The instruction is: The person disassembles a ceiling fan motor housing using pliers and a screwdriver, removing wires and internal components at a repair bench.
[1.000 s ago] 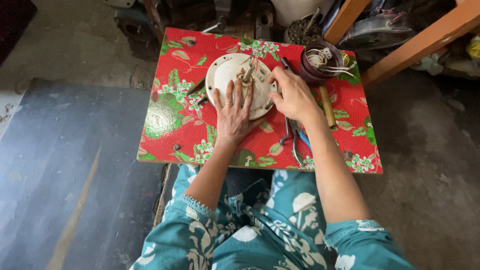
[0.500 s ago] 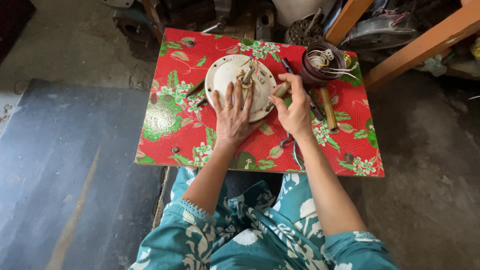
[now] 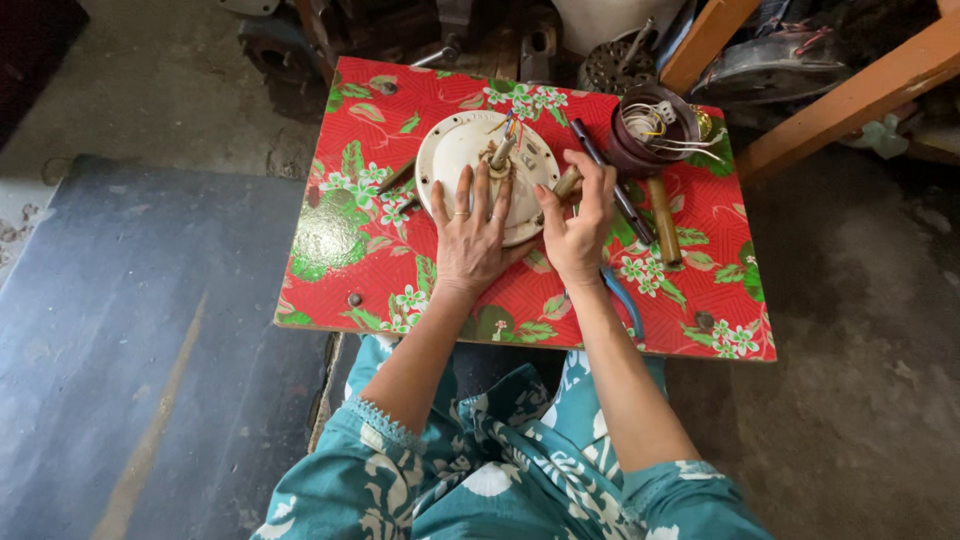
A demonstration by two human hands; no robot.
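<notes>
A round cream-white motor housing (image 3: 455, 160) with a short shaft and coloured wires at its centre lies on a small table covered in red floral cloth (image 3: 400, 120). My left hand (image 3: 472, 235) rests flat on the housing's near edge, fingers spread. My right hand (image 3: 578, 225) is beside the housing's right rim, fingers closed around a wooden-handled tool (image 3: 567, 183) whose handle end shows above my fingers.
A dark brown cup-shaped part (image 3: 650, 135) with white wires stands at the table's far right. A dark rod (image 3: 610, 180) and a wooden-handled tool (image 3: 663, 220) lie beside it. A blue-handled tool (image 3: 622, 300) lies under my right wrist. Wooden frame and metal parts crowd behind the table.
My right hand has picked up a wooden-handled tool from the right of the table and moved left toward the housing. My left hand has stayed on the housing.
</notes>
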